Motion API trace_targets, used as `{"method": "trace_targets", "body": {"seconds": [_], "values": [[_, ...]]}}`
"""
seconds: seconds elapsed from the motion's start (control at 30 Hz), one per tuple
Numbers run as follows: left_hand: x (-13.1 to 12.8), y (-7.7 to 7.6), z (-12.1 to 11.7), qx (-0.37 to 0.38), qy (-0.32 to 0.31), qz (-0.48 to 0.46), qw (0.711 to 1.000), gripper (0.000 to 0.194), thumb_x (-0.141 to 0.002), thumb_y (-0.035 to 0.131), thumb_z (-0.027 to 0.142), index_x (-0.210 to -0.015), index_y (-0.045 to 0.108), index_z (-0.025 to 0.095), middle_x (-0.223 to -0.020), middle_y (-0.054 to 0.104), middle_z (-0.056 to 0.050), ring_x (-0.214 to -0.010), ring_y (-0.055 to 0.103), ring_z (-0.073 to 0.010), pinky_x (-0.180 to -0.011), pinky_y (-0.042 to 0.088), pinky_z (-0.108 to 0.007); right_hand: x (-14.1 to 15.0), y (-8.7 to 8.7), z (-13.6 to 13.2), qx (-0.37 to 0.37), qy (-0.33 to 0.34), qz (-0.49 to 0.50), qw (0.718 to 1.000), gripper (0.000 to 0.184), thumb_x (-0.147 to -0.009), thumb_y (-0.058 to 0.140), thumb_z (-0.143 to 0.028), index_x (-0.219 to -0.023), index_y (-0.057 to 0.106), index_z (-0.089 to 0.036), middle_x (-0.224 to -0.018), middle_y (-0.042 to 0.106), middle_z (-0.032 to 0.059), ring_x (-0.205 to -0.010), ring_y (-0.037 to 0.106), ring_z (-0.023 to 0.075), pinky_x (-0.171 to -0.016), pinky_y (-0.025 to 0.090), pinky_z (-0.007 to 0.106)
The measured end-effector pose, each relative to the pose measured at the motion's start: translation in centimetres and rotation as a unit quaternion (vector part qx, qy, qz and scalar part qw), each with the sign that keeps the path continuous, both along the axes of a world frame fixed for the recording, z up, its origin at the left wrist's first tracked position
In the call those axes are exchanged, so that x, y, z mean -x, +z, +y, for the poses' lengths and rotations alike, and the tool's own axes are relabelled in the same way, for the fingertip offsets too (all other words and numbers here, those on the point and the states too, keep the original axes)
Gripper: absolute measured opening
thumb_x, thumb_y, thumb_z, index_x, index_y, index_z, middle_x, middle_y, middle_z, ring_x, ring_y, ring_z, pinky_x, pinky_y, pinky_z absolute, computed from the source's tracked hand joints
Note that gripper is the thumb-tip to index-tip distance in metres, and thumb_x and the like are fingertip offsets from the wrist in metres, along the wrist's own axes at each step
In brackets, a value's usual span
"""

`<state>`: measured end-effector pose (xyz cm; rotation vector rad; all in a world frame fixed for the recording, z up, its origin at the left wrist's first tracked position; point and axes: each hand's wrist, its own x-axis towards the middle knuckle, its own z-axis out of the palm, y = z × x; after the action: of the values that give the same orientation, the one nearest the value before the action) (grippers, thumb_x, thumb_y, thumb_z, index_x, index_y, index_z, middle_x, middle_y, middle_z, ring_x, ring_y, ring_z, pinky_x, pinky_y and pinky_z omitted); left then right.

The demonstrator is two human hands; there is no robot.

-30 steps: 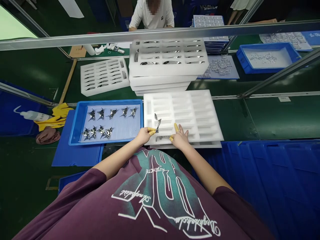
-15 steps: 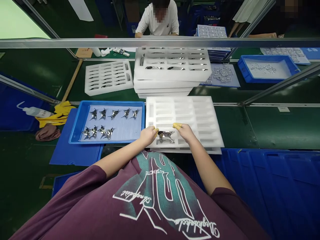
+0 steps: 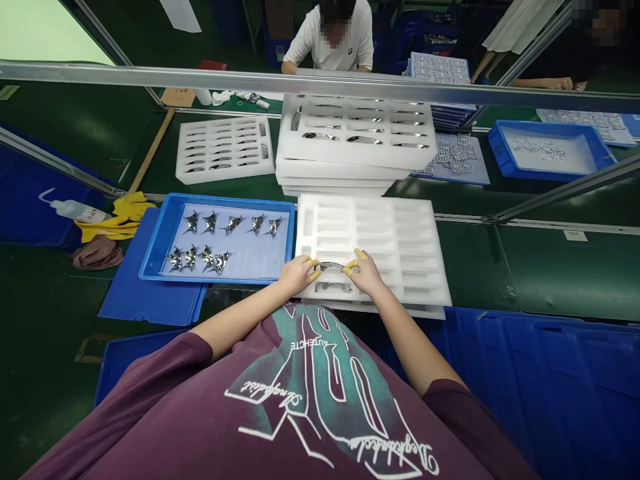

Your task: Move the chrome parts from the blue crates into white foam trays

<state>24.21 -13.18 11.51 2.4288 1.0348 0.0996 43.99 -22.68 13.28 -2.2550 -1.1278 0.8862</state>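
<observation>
A white foam tray (image 3: 400,247) with rows of slots lies in front of me. My left hand (image 3: 296,275) and my right hand (image 3: 364,272), both with yellow finger cots, hold the two ends of a shiny metal handle (image 3: 331,267) and press it down into a slot in the tray's near left corner. A second shiny handle (image 3: 332,287) lies in the slot just below it. To the left stands a blue tray (image 3: 155,247) with several shiny metal parts (image 3: 205,257) in two rows.
A stack of filled foam trays (image 3: 350,143) stands behind, another filled foam tray (image 3: 225,148) to its left. A squeeze bottle (image 3: 75,211), yellow cloth (image 3: 117,220) and brown rag lie far left. A blue bin (image 3: 550,150) sits at right. A person in white sits opposite.
Both hands have brought the metal handle from an upright hold down flat into a slot above the first seated handle. The view has tilted slightly.
</observation>
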Motion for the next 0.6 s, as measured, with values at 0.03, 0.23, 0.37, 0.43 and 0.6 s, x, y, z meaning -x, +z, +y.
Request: {"method": "trace_targets", "body": {"seconds": [0.03, 0.23, 0.37, 0.43, 0.6], "values": [[0.2, -0.2, 0.0, 0.015, -0.006, 0.003, 1.0, 0.034, -0.087, 0.064, 0.04, -0.117, 0.069, 0.024, -0.101, 0.063, -0.008, -0.1, 0.061, -0.022, -0.079, 0.048, -0.029, 0.1, -0.4, -0.4, -0.001, -0.002, -0.014, 1.0, 0.008, -0.073, 0.066, -0.024, -0.072, 0.073, -0.019, -0.148, 0.047, 0.0094, -0.145, 0.03, 0.0293, -0.119, 0.025, 0.045], [1.2, -1.1, 0.4, 0.076, -0.033, -0.02, 0.996, 0.043, -0.082, 0.069, 0.036, -0.123, 0.065, 0.023, -0.117, 0.06, -0.007, -0.102, 0.061, -0.0207, -0.088, 0.05, -0.031, -0.4, -2.4, -2.0, -0.03, 0.024, -0.034, 0.999, 0.01, -0.074, 0.066, -0.027, -0.066, 0.07, -0.022, -0.149, 0.046, 0.0037, -0.145, 0.03, 0.0301, -0.118, 0.026, 0.05], [2.5, -1.8, 0.5, 0.105, 0.006, -0.053, 0.993, 0.036, -0.084, 0.065, 0.032, -0.118, 0.067, 0.02, -0.114, 0.062, -0.008, -0.082, 0.061, -0.0155, -0.08, 0.051, -0.03, -0.6, -2.4, -2.1, -0.019, 0.053, -0.061, 0.997, 0.009, -0.074, 0.064, -0.025, -0.07, 0.072, -0.022, -0.148, 0.046, 0.0046, -0.144, 0.03, 0.0299, -0.118, 0.025, 0.051], [3.5, -2.1, 0.7, 0.112, 0.044, -0.077, 0.99, 0.032, -0.086, 0.06, 0.03, -0.116, 0.068, 0.019, -0.113, 0.062, -0.008, -0.076, 0.059, -0.0135, -0.077, 0.051, -0.028, -0.5, -2.3, -2.1, -0.003, 0.047, -0.079, 0.996, 0.011, -0.076, 0.061, -0.024, -0.072, 0.072, -0.021, -0.149, 0.045, 0.0058, -0.144, 0.029, 0.0305, -0.119, 0.022, 0.053], [7.2, -2.3, 2.1, 0.133, 0.165, -0.11, 0.971, 0.024, -0.085, 0.057, 0.022, -0.105, 0.071, 0.017, -0.106, 0.065, -0.008, -0.072, 0.057, -0.0131, -0.078, 0.05, -0.027, -0.6, -2.2, -2.3, 0.013, 0.055, -0.097, 0.994, 0.013, -0.075, 0.059, -0.022, -0.069, 0.07, -0.02, -0.149, 0.044, 0.0057, -0.144, 0.028, 0.0307, -0.118, 0.022, 0.055]]}}
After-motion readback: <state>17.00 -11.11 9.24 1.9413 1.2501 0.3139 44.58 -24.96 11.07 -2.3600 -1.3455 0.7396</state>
